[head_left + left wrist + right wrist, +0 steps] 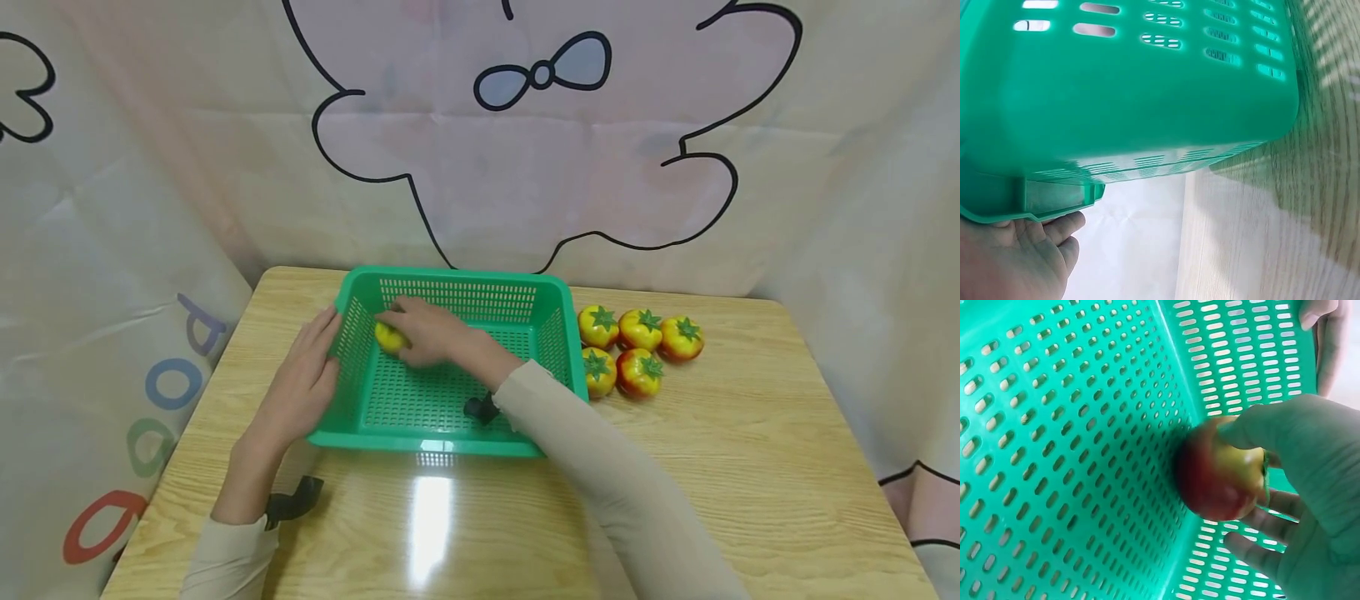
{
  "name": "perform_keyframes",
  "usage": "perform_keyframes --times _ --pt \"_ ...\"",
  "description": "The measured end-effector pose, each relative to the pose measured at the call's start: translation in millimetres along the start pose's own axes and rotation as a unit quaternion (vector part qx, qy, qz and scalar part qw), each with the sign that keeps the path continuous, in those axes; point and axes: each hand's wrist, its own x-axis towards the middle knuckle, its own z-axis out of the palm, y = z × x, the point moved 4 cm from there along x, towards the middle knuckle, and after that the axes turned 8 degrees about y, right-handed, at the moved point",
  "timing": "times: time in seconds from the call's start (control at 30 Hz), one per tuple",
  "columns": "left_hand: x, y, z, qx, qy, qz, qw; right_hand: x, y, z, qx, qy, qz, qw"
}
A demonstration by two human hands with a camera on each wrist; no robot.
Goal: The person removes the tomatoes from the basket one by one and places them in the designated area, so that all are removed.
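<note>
A green plastic basket (450, 445) with slotted walls stands on the table. Inside it, near its left wall, my right hand (429, 332) holds a yellow-and-red tomato (388, 338). In the right wrist view, the thumb and fingers lie around that tomato (1219, 472), close to the basket's perforated floor. My left hand (303, 379) holds the basket's left rim. From the left wrist view, its fingers (1063, 228) touch the rim from below and outside; the thumb is hidden there.
Several similar tomatoes (640, 373) with green star-shaped tops sit to the right of the basket on the wooden table (750, 467). A patterned cloth (525, 192) hangs behind the table, with more cloth at the sides. Dark straps show at both wrists.
</note>
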Motion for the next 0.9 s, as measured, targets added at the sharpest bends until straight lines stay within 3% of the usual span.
perform_keyframes --times 0.9 --pt "-0.3 -1.0 -0.2 -0.005 -0.004 -0.006 1.0 -8.8 -4.4 -4.6 0.041 -0.024 -0.007 0.9988"
